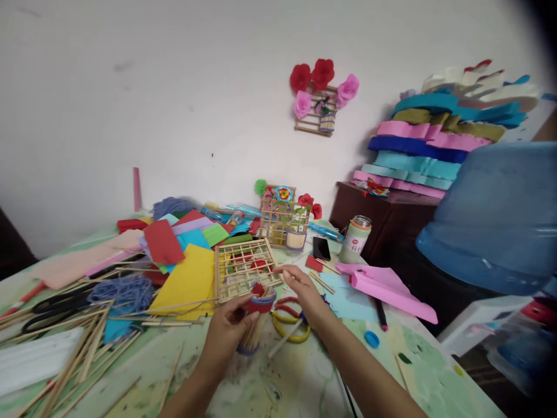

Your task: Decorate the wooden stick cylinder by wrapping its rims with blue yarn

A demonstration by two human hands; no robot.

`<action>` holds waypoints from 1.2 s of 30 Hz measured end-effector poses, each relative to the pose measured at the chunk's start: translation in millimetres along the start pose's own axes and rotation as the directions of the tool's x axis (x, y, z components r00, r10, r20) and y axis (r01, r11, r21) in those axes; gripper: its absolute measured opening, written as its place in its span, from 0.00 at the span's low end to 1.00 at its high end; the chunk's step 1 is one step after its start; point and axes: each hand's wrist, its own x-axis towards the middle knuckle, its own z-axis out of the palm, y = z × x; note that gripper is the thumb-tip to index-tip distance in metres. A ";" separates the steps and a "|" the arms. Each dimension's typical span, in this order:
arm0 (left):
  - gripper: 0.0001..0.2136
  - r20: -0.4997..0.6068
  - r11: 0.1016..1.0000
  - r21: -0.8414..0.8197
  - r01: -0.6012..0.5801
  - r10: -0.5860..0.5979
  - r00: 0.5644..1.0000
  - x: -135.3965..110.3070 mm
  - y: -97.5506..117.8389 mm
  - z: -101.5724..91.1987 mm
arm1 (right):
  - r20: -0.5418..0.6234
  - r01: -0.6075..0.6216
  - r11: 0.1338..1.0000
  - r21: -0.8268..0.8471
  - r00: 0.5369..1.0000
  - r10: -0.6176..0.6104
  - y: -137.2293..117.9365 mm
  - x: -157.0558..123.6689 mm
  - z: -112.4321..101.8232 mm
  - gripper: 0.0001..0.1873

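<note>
My left hand [227,332] is closed round a small cup of upright wooden sticks [256,322], bound with blue bands and topped with red paper. My right hand [302,290] pinches a thin wooden stick [285,269] just above and to the right of that cup. A flat wooden lattice frame [243,267] lies on the table behind both hands. Yellow-handled scissors [289,325] lie under my right wrist.
Loose sticks [87,354], blue yarn [124,290], coloured foam sheets [183,255] and black scissors [56,305] cover the left of the table. A flower-decorated stick basket [285,223], a phone [321,248], a jar [355,239], pink paper [391,287] and a blue water jug [496,215] sit right.
</note>
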 end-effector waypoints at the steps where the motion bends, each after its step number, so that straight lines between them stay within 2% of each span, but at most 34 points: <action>1: 0.13 0.003 0.992 -0.112 0.057 -0.057 0.998 1.6 0.7 0.8 | -0.002 0.043 0.998 -0.034 0.999 -0.043 1.6 -1.2 -1.8 0.16; 3: 0.14 0.021 0.949 -0.282 0.143 -0.143 0.989 3.1 4.7 3.2 | 0.027 0.097 0.991 -0.092 0.995 -0.095 6.7 -3.7 -2.3 0.16; 6: 0.16 0.069 0.876 -0.420 0.236 -0.229 0.971 2.2 14.3 6.5 | 0.095 0.114 0.990 -0.080 0.990 -0.107 15.3 -6.6 1.9 0.17; 11: 0.16 0.215 0.795 -0.500 0.345 -0.272 0.938 -1.2 22.2 5.6 | 0.181 0.052 0.989 0.141 0.980 -0.078 22.4 -7.5 10.2 0.16; 16: 0.16 0.301 0.720 -0.569 0.397 -0.266 0.916 -1.8 19.1 3.3 | 0.112 -0.054 0.949 0.309 0.994 0.020 26.5 -8.7 20.9 0.16; 20: 0.14 0.283 0.669 -0.620 0.411 -0.298 0.912 -0.1 16.7 3.7 | 0.028 -0.128 0.909 0.398 0.991 0.127 32.8 -10.9 32.9 0.18; 22: 0.13 0.252 0.652 -0.643 0.402 -0.316 0.915 1.1 15.6 3.7 | -0.003 -0.132 0.858 0.496 0.988 0.154 35.8 -13.2 39.6 0.22; 24: 0.12 0.220 0.645 -0.659 0.387 -0.327 0.919 2.8 14.3 3.4 | 0.017 -0.145 0.788 0.598 0.985 0.169 37.3 -17.1 46.2 0.25; 26: 0.12 0.189 0.641 -0.673 0.368 -0.332 0.924 4.9 13.2 3.0 | 0.095 -0.174 0.735 0.656 0.984 0.148 36.7 -22.2 52.2 0.28; 29: 0.12 0.159 0.646 -0.678 0.351 -0.337 0.928 7.4 12.4 2.7 | 0.136 -0.170 0.723 0.669 0.985 0.107 34.0 -29.6 59.4 0.36; 32: 0.12 0.168 0.656 -0.657 0.371 -0.352 0.921 6.9 12.1 2.6 | 0.078 -0.140 0.737 0.662 0.990 0.118 33.8 -34.0 64.2 0.41; 36: 0.16 0.236 0.668 -0.619 0.413 -0.343 0.909 4.7 10.3 1.3 | -0.019 -0.066 0.730 0.681 0.994 0.107 38.7 -35.1 65.5 0.41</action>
